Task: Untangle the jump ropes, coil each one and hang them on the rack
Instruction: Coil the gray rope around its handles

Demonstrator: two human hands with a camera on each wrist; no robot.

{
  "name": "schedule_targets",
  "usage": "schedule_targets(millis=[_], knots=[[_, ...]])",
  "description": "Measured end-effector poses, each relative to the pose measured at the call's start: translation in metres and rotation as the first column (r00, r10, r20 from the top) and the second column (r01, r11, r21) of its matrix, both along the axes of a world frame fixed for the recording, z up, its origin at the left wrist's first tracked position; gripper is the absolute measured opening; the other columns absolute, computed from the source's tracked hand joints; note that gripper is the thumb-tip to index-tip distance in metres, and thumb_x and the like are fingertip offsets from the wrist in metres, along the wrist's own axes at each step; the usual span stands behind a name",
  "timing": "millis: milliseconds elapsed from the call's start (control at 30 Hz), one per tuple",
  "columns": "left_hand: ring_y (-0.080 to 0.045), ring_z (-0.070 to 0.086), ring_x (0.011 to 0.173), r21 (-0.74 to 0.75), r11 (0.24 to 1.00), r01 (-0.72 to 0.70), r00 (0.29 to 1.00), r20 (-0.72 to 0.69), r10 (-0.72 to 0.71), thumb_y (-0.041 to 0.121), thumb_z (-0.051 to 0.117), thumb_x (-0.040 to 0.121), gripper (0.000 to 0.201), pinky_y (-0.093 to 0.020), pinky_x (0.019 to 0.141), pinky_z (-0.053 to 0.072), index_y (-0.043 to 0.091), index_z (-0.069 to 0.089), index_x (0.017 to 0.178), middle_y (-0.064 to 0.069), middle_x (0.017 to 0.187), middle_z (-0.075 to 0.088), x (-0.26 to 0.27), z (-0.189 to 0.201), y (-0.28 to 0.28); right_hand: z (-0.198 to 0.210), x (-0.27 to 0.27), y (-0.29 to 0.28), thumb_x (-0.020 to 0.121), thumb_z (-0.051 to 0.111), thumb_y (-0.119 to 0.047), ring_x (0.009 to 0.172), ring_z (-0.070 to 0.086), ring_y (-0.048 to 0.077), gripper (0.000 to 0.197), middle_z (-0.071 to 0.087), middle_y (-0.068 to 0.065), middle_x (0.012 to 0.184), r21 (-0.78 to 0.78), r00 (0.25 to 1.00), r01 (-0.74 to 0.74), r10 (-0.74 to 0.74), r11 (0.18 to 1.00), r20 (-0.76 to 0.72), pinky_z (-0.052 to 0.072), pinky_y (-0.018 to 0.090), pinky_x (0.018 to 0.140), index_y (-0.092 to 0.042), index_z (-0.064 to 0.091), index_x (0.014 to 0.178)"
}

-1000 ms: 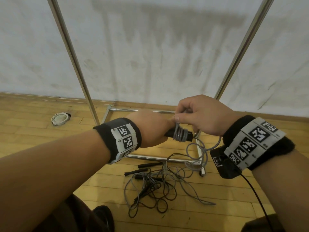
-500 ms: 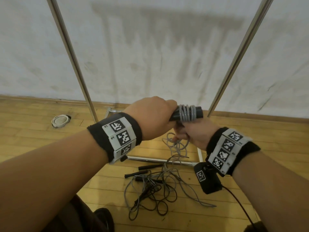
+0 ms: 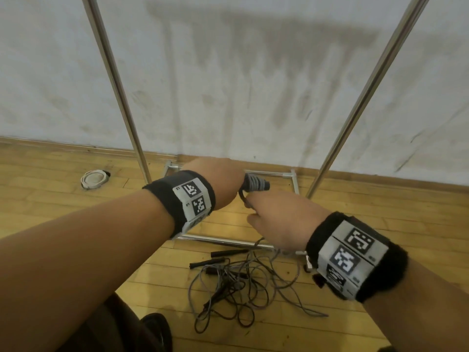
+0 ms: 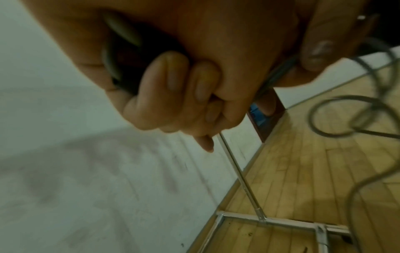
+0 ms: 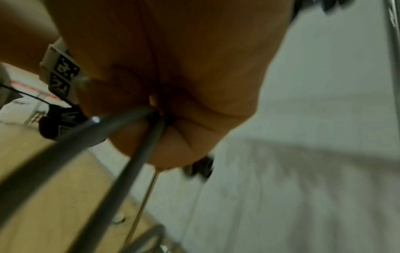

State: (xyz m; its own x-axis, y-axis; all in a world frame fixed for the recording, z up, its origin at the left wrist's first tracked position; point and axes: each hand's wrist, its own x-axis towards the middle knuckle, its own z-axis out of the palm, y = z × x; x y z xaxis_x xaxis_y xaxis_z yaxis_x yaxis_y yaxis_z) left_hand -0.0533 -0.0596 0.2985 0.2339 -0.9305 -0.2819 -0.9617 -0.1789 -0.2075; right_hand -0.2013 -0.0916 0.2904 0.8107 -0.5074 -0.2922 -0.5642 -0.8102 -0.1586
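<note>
Head view: a black handle (image 3: 256,186) with grey rope (image 3: 254,183) wound in tight turns around it pokes out sideways from the left hand (image 3: 218,182), held up in front of the rack (image 3: 115,80). The left wrist view shows that hand's fingers (image 4: 166,80) curled hard round the dark handle, so it grips it firmly. Just below and to the right, the right hand (image 3: 281,219) pinches a loop of the same grey rope where it leaves the handle; in the right wrist view the rope (image 5: 121,126) runs out from between thumb and fingertips, clenched on it. From there the rope drops toward the floor (image 3: 50,204), where a tangle of ropes (image 3: 236,285) lies with several black handles at its far edge, just in front of the rack's low front bar. Both rack posts rise at a slant against the stained white wall (image 3: 241,72). Both wrists wear black bands with printed markers. A round white object (image 3: 93,179) sits on the floor boards, left of the rack and well apart from the tangle.
</note>
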Motion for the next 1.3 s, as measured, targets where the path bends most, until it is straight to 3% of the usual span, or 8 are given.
schedule_targets(millis=[200, 467, 567, 900, 967, 1067, 1167, 1300], knots=[[-0.013, 0.045, 0.065, 0.094, 0.979, 0.181, 0.981, -0.088, -0.173, 0.024, 0.049, 0.109, 0.013, -0.025, 0.057, 0.033, 0.024, 0.058, 0.100, 0.007, 0.079, 0.047, -0.016, -0.017, 0.004, 0.032, -0.010, -0.019, 0.101, 0.058, -0.033, 0.079, 0.061, 0.015, 0.017, 0.066, -0.004, 0.085, -0.168, 0.989, -0.128, 0.138, 0.977, 0.049, 0.050, 0.031, 0.068, -0.021, 0.068, 0.094], [-0.008, 0.041, 0.059, -0.004, 0.919, 0.394, 0.918, -0.049, -0.393, 0.046, 0.049, 0.105, 0.028, -0.028, 0.052, 0.031, 0.027, 0.059, 0.123, 0.011, 0.076, 0.046, -0.011, -0.015, 0.010, 0.015, -0.029, -0.058, 0.083, 0.073, -0.060, 0.081, 0.062, 0.004, 0.038, 0.070, -0.010, 0.095, 0.316, 0.970, 0.018, -0.093, 0.949, 0.225, 0.045, 0.017, 0.069, -0.036, 0.064, 0.112], [-0.018, 0.055, 0.071, -0.029, 0.907, 0.421, 0.907, 0.045, -0.419, 0.052, 0.043, 0.105, 0.033, -0.031, 0.055, 0.036, 0.028, 0.053, 0.126, 0.006, 0.096, 0.065, -0.009, -0.008, 0.011, 0.009, -0.032, -0.060, 0.083, 0.059, -0.066, 0.066, 0.058, 0.034, 0.055, 0.075, 0.011, 0.098, 0.600, 0.972, 0.010, -0.148, 0.800, 0.182, 0.052, 0.033, 0.055, -0.024, 0.068, 0.118], [-0.033, 0.056, 0.122, -0.675, 0.738, 0.006, 0.980, -0.143, -0.140, 0.029, 0.075, 0.086, 0.069, -0.048, 0.104, 0.042, 0.016, 0.048, 0.148, -0.008, 0.138, 0.059, 0.025, 0.006, 0.002, 0.008, -0.029, -0.070, 0.090, 0.068, -0.052, 0.047, 0.037, 0.020, 0.046, 0.067, 0.034, 0.093, 0.743, 0.691, 0.055, -0.562, 0.667, 0.454, 0.031, 0.028, 0.041, -0.009, 0.073, 0.104], [-0.024, 0.058, 0.122, -0.558, 0.772, -0.304, 0.867, -0.498, -0.019, 0.043, 0.074, 0.093, 0.074, -0.043, 0.103, 0.048, 0.019, 0.041, 0.154, -0.001, 0.141, 0.058, 0.031, 0.002, 0.004, 0.004, -0.027, -0.070, 0.095, 0.067, -0.049, 0.046, 0.037, 0.019, 0.044, 0.066, 0.028, 0.086, 0.769, 0.585, 0.076, -0.653, 0.635, 0.482, 0.032, 0.030, 0.042, -0.006, 0.072, 0.102], [-0.015, 0.070, 0.105, -0.219, 0.818, -0.532, 0.430, -0.902, 0.038, 0.068, 0.058, 0.097, 0.058, -0.043, 0.095, 0.057, 0.024, 0.061, 0.135, 0.010, 0.122, 0.070, 0.021, -0.010, 0.005, 0.001, -0.020, -0.064, 0.093, 0.070, -0.050, 0.041, 0.038, 0.015, 0.042, 0.060, 0.016, 0.072, 0.786, 0.468, 0.113, -0.730, 0.608, 0.498, 0.034, 0.031, 0.045, -0.009, 0.075, 0.097], [-0.026, 0.076, 0.103, -0.007, 0.833, -0.553, -0.029, -0.999, -0.027, 0.069, 0.059, 0.093, 0.061, -0.044, 0.087, 0.062, 0.021, 0.068, 0.128, -0.005, 0.119, 0.077, -0.003, -0.019, 0.005, -0.001, -0.011, -0.050, 0.094, 0.069, -0.047, 0.039, 0.042, 0.015, 0.035, 0.056, 0.004, 0.057, 0.760, 0.439, 0.111, -0.718, 0.640, 0.540, 0.037, 0.030, 0.044, -0.013, 0.077, 0.091], [-0.041, 0.076, 0.101, 0.045, 0.851, -0.524, -0.225, -0.970, -0.087, 0.067, 0.065, 0.089, 0.075, -0.042, 0.079, 0.062, 0.005, 0.061, 0.130, -0.020, 0.116, 0.076, -0.013, -0.019, 0.006, 0.001, -0.001, -0.037, 0.100, 0.061, -0.042, 0.039, 0.046, 0.015, 0.034, 0.067, 0.002, 0.058, 0.736, 0.475, 0.152, -0.702, 0.659, 0.531, 0.039, 0.027, 0.040, -0.013, 0.076, 0.092]])
